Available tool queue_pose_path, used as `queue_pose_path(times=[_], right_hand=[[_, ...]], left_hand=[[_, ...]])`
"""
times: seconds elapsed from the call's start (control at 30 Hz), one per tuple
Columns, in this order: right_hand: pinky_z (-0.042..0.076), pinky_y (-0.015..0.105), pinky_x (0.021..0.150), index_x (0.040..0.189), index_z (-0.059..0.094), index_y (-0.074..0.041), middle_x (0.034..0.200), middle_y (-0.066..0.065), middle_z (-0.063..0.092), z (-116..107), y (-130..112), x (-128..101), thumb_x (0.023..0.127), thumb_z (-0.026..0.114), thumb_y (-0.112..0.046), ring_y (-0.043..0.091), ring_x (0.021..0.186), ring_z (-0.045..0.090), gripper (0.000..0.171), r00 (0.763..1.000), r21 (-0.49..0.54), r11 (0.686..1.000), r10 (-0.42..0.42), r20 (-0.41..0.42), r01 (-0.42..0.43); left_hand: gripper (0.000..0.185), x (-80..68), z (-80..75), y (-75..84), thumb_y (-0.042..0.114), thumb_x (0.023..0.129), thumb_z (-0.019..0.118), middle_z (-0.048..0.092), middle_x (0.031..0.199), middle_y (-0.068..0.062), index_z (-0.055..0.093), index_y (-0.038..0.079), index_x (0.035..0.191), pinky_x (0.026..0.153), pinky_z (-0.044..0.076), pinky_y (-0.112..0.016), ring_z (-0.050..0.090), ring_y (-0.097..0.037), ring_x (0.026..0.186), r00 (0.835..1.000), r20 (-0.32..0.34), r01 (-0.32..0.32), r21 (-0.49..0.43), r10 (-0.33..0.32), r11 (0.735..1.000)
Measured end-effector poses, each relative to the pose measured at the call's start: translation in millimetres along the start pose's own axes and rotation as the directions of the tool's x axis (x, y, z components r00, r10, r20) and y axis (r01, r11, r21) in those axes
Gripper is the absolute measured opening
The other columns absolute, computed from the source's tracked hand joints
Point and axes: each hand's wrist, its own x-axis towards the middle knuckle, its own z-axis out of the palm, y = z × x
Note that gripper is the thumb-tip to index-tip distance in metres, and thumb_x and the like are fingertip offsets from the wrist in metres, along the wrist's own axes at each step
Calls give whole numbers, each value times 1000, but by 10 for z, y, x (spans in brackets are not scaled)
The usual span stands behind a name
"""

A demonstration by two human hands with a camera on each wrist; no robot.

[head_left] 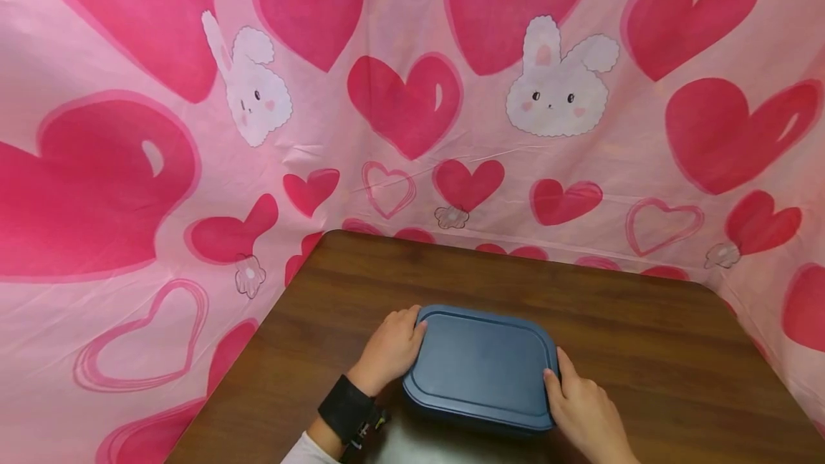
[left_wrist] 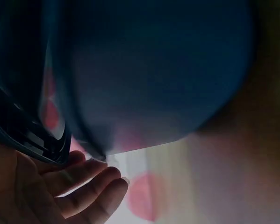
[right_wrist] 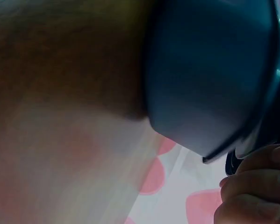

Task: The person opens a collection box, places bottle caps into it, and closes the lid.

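Note:
A dark blue rectangular container with a lid point(head_left: 483, 367) lies flat on the brown wooden table point(head_left: 619, 313), near its front edge. My left hand point(head_left: 392, 349) grips the container's left end, fingers curled over the rim. My right hand point(head_left: 583, 407) holds the near right corner, thumb on the lid's edge. In the left wrist view the blue container point(left_wrist: 149, 74) fills the frame, with my fingers point(left_wrist: 79, 182) curled under its edge. In the right wrist view the container's side point(right_wrist: 210, 79) looms close and my fingers point(right_wrist: 252, 191) curl at its rim.
A pink cloth printed with red hearts and white bunnies point(head_left: 412, 92) hangs behind and drapes round the table's left and right sides. A black strap point(head_left: 348, 410) sits on my left wrist.

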Motion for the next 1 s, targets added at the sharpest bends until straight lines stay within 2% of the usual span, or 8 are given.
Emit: queue_pose_path(times=[0.2,0.43,0.73,1.0], right_hand=[[54,60,72,146,41,12,113,31,69,93,17,7,105,47,-33,45,90,70,61,1000,-52,999,3,10,-3],[55,55,65,146,40,13,109,31,70,193,38,47,105,45,-35,41,83,71,63,1000,-39,999,19,25,-18],[54,56,67,146,40,12,109,32,70,240,26,35,105,46,-29,44,87,70,59,1000,-34,999,12,-2,-12],[54,56,66,146,37,13,104,30,71,263,21,36,106,44,-30,43,84,70,59,1000,-45,999,15,14,-14]], left_hand=[[47,-19,114,-53,24,107,49,60,136,-26,52,-10,139,104,46,-54,55,-40,127,1000,19,8,11,-9,1000],[46,-5,173,-98,23,107,49,61,134,-25,52,-9,139,102,47,-54,58,-39,125,1000,-3,7,-4,-7,1000],[45,-28,221,-136,23,107,48,60,134,-26,52,-9,138,102,47,-55,58,-40,125,999,-5,52,-75,-53,996],[41,-11,253,-158,22,107,48,62,131,-23,54,-6,136,101,48,-56,59,-38,122,996,19,91,-128,-89,988]])
